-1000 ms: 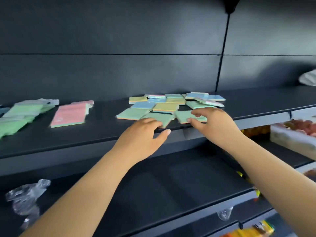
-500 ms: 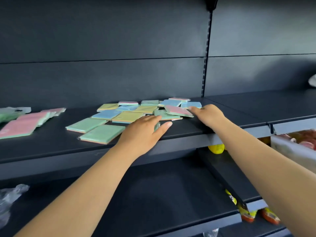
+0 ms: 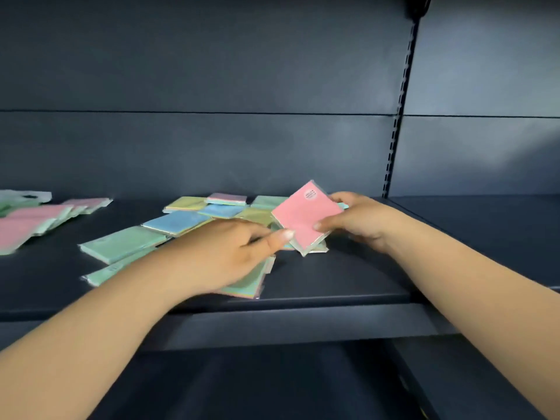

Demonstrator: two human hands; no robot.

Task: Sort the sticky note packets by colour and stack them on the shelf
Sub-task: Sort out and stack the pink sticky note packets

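Several sticky note packets in green, blue, yellow and pink lie scattered on the dark shelf [image 3: 333, 286]. My right hand [image 3: 360, 221] pinches a pink packet [image 3: 306, 216] and holds it tilted above the pile. My left hand [image 3: 230, 256] lies over a green packet [image 3: 251, 283] near the shelf's front, thumb reaching toward the pink packet's lower corner; whether it grips anything is hidden. A green packet [image 3: 121, 242] and a blue packet [image 3: 175, 221] lie to the left of my left hand.
Pink packets [image 3: 24, 225] with green ones beside them sit at the far left of the shelf. A slotted upright [image 3: 400, 101] divides the back panel. Another shelf section [image 3: 485, 225] extends right. A lower shelf [image 3: 242, 383] runs beneath.
My right hand has lifted a pink packet off the pile and tilted it up. My left hand stays on the packets at the front. The view has moved closer.
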